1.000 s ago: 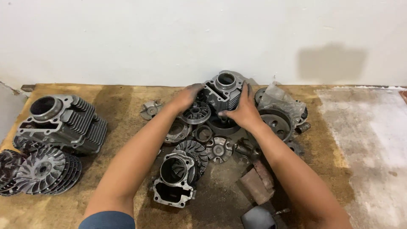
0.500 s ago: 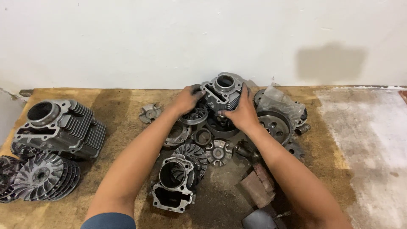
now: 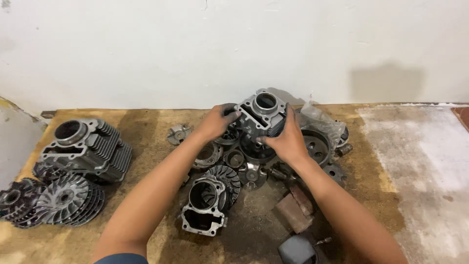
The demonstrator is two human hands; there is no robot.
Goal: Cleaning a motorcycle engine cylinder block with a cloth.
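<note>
Both hands clamped on the grey finned metal engine cylinder (image 3: 263, 115): left hand (image 3: 217, 122) on its left side, right hand (image 3: 288, 142) on the lower right, holding it just above the parts heap near the floor's back edge by the wall. Looks like a lift/sort step; next move needs a clear set-down spot. Round dark flywheels (image 3: 254, 146) are crowded beneath it, a second open-bore cylinder (image 3: 204, 205) nearer the front, and a big finned cylinder block (image 3: 85, 149) at the left edge.

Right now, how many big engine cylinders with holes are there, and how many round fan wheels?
Grey finned metal engine cylinders: 3 (held, front, left)
Round grey finned fan wheels: 3 (two at left, one in the middle)
Total: 6
</note>
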